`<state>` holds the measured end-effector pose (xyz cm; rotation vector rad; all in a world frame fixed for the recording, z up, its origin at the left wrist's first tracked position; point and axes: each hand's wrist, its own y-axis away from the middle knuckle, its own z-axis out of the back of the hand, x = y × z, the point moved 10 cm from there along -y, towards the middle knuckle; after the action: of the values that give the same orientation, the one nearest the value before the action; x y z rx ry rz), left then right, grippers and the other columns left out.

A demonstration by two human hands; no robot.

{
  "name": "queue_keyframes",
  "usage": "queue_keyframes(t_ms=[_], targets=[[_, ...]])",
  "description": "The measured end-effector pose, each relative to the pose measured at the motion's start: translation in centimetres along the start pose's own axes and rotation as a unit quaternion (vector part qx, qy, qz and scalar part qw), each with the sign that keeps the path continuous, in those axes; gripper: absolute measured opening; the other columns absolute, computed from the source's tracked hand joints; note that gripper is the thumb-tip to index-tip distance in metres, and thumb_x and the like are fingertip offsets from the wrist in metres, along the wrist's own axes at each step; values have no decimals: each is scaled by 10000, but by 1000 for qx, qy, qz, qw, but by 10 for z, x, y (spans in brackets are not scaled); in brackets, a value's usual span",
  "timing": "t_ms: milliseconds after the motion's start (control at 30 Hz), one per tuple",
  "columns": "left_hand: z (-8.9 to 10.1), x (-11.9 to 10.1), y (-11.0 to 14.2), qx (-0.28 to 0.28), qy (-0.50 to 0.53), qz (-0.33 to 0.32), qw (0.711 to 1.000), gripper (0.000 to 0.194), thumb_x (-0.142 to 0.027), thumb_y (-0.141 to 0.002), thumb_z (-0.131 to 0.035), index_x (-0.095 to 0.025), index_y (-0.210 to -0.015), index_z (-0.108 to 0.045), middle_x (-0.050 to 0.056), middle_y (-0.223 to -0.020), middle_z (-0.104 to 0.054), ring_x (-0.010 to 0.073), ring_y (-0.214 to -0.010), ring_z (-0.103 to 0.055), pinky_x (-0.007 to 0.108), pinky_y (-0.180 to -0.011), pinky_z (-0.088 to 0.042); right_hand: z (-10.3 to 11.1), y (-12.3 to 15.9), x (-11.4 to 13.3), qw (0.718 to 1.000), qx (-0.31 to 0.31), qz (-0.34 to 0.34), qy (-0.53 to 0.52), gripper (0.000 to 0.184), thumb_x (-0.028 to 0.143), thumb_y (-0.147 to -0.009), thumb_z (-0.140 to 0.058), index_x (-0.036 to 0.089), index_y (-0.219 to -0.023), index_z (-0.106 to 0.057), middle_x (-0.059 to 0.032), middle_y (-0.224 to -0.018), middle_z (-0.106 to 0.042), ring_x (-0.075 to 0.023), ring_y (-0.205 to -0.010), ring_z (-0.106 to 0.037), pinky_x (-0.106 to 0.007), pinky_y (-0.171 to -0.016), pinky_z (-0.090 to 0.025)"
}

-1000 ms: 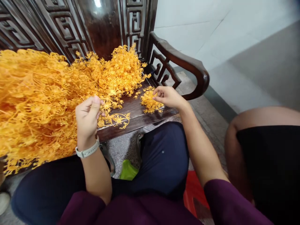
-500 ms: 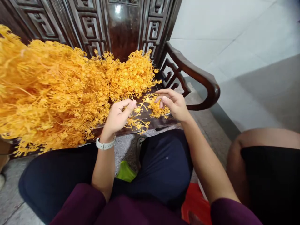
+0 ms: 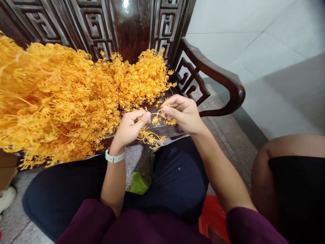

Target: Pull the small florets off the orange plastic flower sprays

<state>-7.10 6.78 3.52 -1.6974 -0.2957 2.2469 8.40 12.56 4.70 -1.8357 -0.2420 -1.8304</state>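
Between thumb and fingers, my left hand (image 3: 133, 126) pinches a yellow artificial flower sprig (image 3: 151, 138), whose curled stems and small spiky heads hang below and to the right of the hand. My right hand (image 3: 183, 113) is closed on the far end of a thin branch of the same sprig, so the branch spans the gap between both hands. Beyond them a large heap of yellow flower sprigs (image 3: 76, 101) covers much of the dark wooden bench (image 3: 111, 141). A few small yellow pieces lie partly hidden behind my right fingers.
The bench's carved backrest (image 3: 134, 30) rises behind the heap, and its curved armrest (image 3: 215, 69) stands at the right. Something bright green (image 3: 139, 183) is on the floor between my legs. A red object (image 3: 213, 217) sits below my right arm. Another person's leg (image 3: 286, 149) is at the right.
My right hand has moved left and closed on the branch; its fingers were loosely spread over the small yellow pieces before. My left hand keeps its pinch, nearly in place.
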Motion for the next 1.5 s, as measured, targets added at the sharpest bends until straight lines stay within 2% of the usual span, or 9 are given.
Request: queue_keyframes(t_ms=[233,467,733,867,933,1033,1133,1300,1500], targets=[[-31,-15,-1,45,-4,-8,999,427,-455,-1089,-530,-196,-767,-639,0,-700,-587,141,-638,-510,297,-627,-381,19,3,7,993,-110,15,36,284,474,-864,-859,240,-884,-701,13,-693,-651,-122,-545,-521,-296,-524,-429],[-39,-21,0,-29,58,9,998,428,-469,-1073,-583,-195,-753,-658,1,-643,-561,129,-586,-482,304,-575,-342,28,-1,-5,979,-149,-13,-140,336,453,-732,-933,237,-844,-701,19,-678,-651,-110,-541,-496,-272,-506,-376],[-69,-9,3,28,462,99,881,600,-626,-924,-733,-206,-574,-488,-58,-431,-256,98,-362,-334,246,-389,-322,-1,5,6,976,-33,20,-214,399,504,-746,-934,255,-799,-626,40,-602,-547,-120,-527,-439,-293,-498,-333],[-64,-11,2,38,460,82,883,741,-657,-881,-752,-194,-530,-293,-50,-382,-232,92,-320,-270,237,-327,-277,-14,14,20,969,58,70,-230,355,508,-823,-859,267,-792,-600,51,-560,-451,-115,-485,-367,-292,-472,-286],[-34,-5,2,-17,450,49,892,781,-681,-851,-765,-194,-551,-233,-62,-374,-151,90,-320,-201,233,-317,-244,9,17,27,980,28,90,-174,387,635,-832,-795,292,-850,-616,40,-582,-427,-129,-487,-338,-310,-473,-295],[36,13,5,-165,437,-5,884,747,-649,-858,-776,-196,-591,-245,-75,-424,-56,94,-389,-130,209,-354,-223,82,21,33,984,-130,117,-41,480,796,-896,-580,354,-1060,-670,-12,-680,-464,-181,-540,-371,-362,-507,-322],[74,32,8,-237,394,22,888,588,-528,-867,-819,-204,-614,-399,-68,-465,-184,97,-469,-266,199,-433,-301,134,13,6,973,-216,68,-30,305,618,-917,-664,350,-1060,-691,5,-703,-441,-158,-539,-334,-343,-524,-316],[42,43,1,-191,349,82,914,414,-520,-962,-742,-226,-748,-544,-79,-495,-262,98,-471,-367,213,-467,-359,147,-11,-76,964,-214,-121,105,262,419,-789,-785,198,-919,-733,-8,-713,-585,-119,-556,-414,-287,-524,-312],[7,40,-3,-173,258,103,945,248,-477,-988,-723,-240,-930,-680,-12,-972,-668,11,-439,-389,209,-439,-448,146,-10,-84,904,-137,-118,386,283,385,-871,-688,150,-1000,-779,-67,-765,-685,-228,-736,-596,-362,-732,-485]])
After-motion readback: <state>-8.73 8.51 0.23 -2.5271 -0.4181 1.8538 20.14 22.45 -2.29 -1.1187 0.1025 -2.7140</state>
